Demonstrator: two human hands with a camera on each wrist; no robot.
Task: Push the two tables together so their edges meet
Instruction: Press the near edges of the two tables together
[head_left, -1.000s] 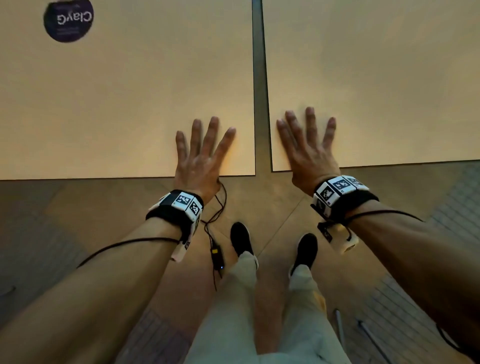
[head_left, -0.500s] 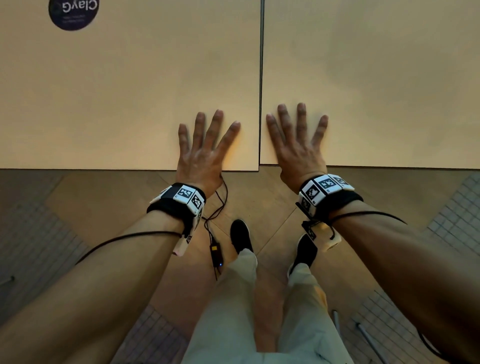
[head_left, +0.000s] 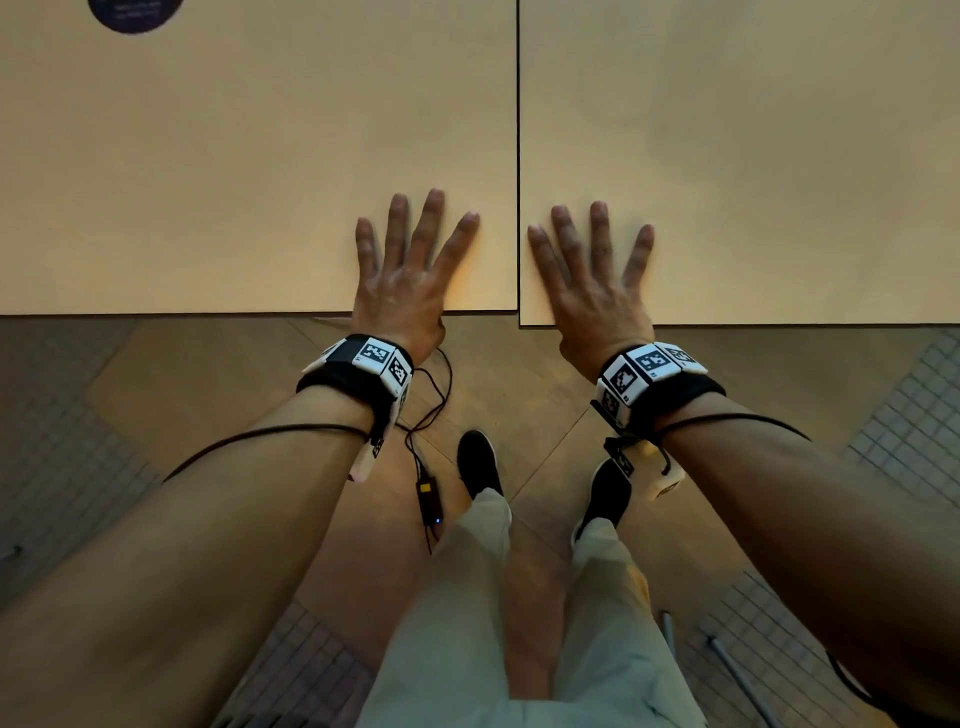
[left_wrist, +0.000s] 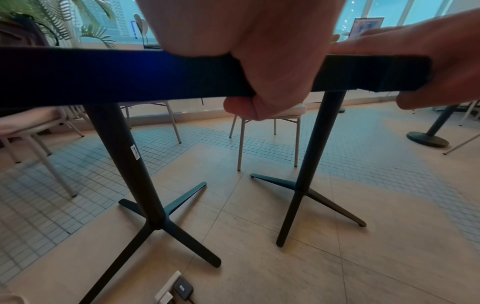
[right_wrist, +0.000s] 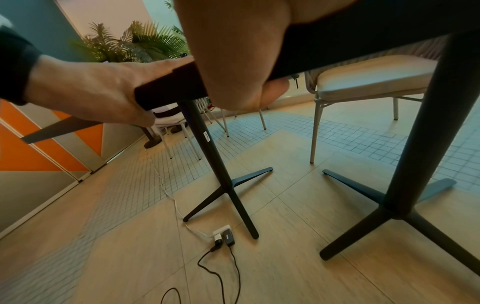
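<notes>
Beige tabletops now sit edge to edge, only a thin seam between left table (head_left: 234, 182) and right table (head_left: 753, 156). Left hand (head_left: 410, 280) and right hand (head_left: 592, 291) lie fingers flat on top, thumbs hooked under each front edge. Front edges sit slightly offset; next: square them, then release.

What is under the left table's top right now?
Under the left table: its dark pedestal on a cross base, and the left hand thumb hooked beneath. The underside itself is hidden.

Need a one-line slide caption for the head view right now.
Left hand and right hand grip the near edges of the left table and right table, side edges meeting, near edges slightly offset.
</notes>
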